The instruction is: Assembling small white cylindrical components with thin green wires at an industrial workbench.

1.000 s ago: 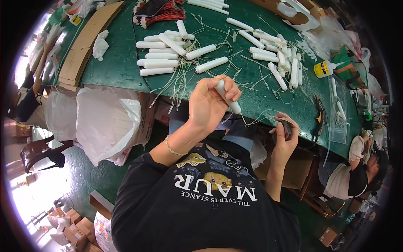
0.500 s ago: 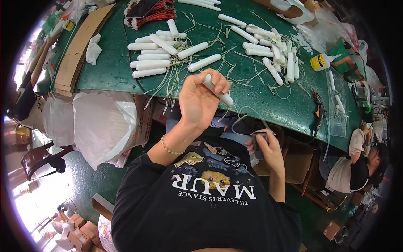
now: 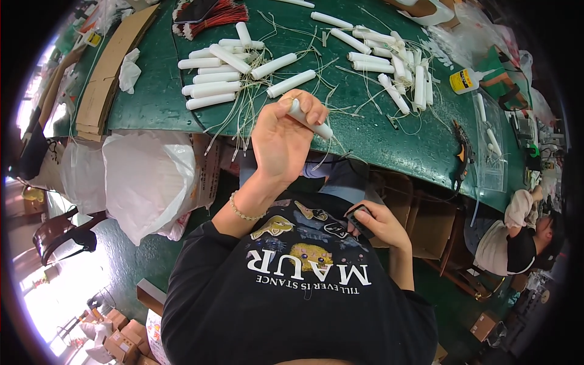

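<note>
Cardboard strip (image 3: 115, 70): lying along the left end of the green tabletop (image 3: 365, 143), a crumpled white tissue (image 3: 129, 71) against its right side.
White bag (image 3: 143, 188): bulky, sitting below the near edge.
Phone (image 3: 196, 10): at the far side, on a bundle of red wires (image 3: 222, 23).
Left pile of tubes (image 3: 216, 87): white, fanned out, thin pale wires trailing toward the near edge.
Left hand (image 3: 280, 131): raised at the near edge, palm turned up, a beaded bracelet (image 3: 244, 210) at its wrist; the fingers are curled round a white tube.
White tube (image 3: 310, 119): slanted in that grasp, its lower end poking out to the right, with a thin wire hanging off; I can't make out where the wire ends.
Right hand (image 3: 384, 225): low, in front of the black shirt (image 3: 255, 310), thumb and fingers gripping a small dark block (image 3: 360, 220).
Right pile of tubes (image 3: 420, 88): heaped loosely, wires tangled among them.
Cutters (image 3: 460, 155): near the right end, orange and black.
Bottle (image 3: 464, 81): yellow-labelled, beyond the cutters.
Co-worker (image 3: 496, 250): at the far right, light top with dark sleeve.
</note>
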Demonstrator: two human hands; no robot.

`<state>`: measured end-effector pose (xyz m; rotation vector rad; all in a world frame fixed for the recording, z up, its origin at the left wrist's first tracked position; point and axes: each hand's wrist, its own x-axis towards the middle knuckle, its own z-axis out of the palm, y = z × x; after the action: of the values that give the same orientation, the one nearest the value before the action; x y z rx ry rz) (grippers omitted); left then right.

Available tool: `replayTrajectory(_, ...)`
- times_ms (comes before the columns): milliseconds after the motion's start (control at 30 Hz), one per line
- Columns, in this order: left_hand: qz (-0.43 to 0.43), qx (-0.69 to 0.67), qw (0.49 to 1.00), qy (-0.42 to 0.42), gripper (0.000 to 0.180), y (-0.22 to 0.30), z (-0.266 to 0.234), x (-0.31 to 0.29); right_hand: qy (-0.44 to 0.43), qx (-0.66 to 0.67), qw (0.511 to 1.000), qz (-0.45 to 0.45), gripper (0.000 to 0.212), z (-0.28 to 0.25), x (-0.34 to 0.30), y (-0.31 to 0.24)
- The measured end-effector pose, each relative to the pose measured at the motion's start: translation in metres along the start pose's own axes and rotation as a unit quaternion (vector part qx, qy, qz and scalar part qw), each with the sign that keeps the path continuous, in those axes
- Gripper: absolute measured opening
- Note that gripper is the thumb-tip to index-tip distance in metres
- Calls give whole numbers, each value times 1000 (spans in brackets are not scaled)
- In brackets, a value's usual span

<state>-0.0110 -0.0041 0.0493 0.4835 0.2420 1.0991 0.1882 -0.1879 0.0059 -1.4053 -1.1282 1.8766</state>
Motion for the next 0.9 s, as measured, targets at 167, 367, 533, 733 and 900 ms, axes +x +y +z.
replayTrajectory(167, 3, -1, 1000, -12, 22, -3, -2, 0, 30, 30, 999, -10, 23, 0, -6, -6)
replayTrajectory(367, 2, -5, 1000, -27, 22, -1, -1, 0, 17, 18, 1000, -11, 24, 3, 1, -2)
replayTrajectory(533, -3, -2, 999, -32, 22, -3, -2, 0, 22, 9, 1000, -11, 24, 9, 4, -1)
replayTrajectory(733, 7, 15, 999, -31, 21, -5, -2, -1, 4, -4, 1000, 14, 24, 15, 8, -2)
replayTrajectory(900, -12, 24, 999, -42, 21, -9, 0, 1, 1, -13, 999, 36, 20, 15, 7, -5)
